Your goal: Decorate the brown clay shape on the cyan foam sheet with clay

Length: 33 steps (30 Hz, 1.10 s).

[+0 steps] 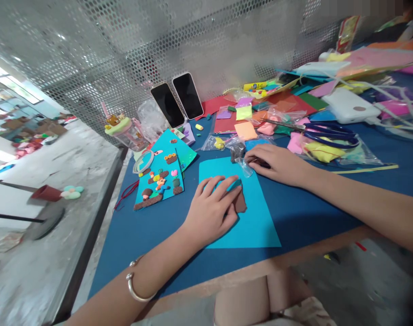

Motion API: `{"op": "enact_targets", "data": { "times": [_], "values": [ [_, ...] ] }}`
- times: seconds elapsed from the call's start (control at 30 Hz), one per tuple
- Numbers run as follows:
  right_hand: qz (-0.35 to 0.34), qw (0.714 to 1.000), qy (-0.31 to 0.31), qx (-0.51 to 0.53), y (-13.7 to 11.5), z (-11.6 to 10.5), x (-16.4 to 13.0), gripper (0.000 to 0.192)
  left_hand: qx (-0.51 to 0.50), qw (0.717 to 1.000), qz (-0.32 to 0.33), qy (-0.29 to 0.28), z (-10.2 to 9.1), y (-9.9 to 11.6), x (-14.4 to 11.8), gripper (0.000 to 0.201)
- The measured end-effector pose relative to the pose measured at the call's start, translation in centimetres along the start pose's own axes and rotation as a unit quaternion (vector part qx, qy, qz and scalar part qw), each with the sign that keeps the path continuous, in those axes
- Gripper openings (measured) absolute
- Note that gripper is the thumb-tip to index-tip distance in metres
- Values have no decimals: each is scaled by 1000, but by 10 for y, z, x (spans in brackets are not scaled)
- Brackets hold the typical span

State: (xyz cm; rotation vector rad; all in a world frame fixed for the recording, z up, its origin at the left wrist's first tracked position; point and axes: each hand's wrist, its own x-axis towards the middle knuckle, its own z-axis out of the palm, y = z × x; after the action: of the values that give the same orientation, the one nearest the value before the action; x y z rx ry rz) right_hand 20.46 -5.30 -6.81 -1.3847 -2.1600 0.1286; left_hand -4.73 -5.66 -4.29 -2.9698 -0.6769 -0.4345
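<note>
Left hand [211, 210] is covering a brown piece [241, 203]; at two o'clock, right hand [277, 164] is touching clear plastic [245, 168], both grips unclear.

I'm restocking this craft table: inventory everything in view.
cardstock sheet: one, bright blue, centre
flat piece: one, brown, on sheet
table: one, dark blue, foreground
perforated panel: one, grey, behind table
decorated cards: two, turquoise, left of sheet
phones: two, black-screened, leaning on panel
lidded cup: one, clear, back left
glue stick: one, yellow, back
clay packs: several, mixed colours, behind sheet
scissors: one, blue-handled, atop packs
coloured sheets: several, mixed, back right
cabled device: one, white, right
flowerpot: one, reddish, far left
bangle: one, silver, left wrist
left hand: one, over flat piece
right hand: one, at sheet's far-right corner
</note>
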Motion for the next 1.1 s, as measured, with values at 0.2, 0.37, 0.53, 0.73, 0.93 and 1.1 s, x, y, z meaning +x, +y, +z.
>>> {"op": "enact_targets", "data": {
  "times": [0.2,0.37,0.53,0.73,0.93,1.1],
  "values": [
    [-10,1000,3,-2,0,1,0,15,34,999,18,-14,1,4,0,38],
    [-3,1000,3,-3,1,2,-1,16,-3,1000,-22,-17,1,4,-3,39],
    [-9,1000,1,-4,2,2,-1,15,-2,1000,-26,2,1,2,-5,37],
    [-13,1000,5,-2,0,1,-1,16,64,997,29,44,2,4,-7,35],
    [60,990,111,-61,8,-18,-5,17,48,997,24,59,1,5,-9,36],
    [197,974,76,-78,-11,-19,21,35,-56,998,-20,30,0,3,-5,31]
  ]
}}
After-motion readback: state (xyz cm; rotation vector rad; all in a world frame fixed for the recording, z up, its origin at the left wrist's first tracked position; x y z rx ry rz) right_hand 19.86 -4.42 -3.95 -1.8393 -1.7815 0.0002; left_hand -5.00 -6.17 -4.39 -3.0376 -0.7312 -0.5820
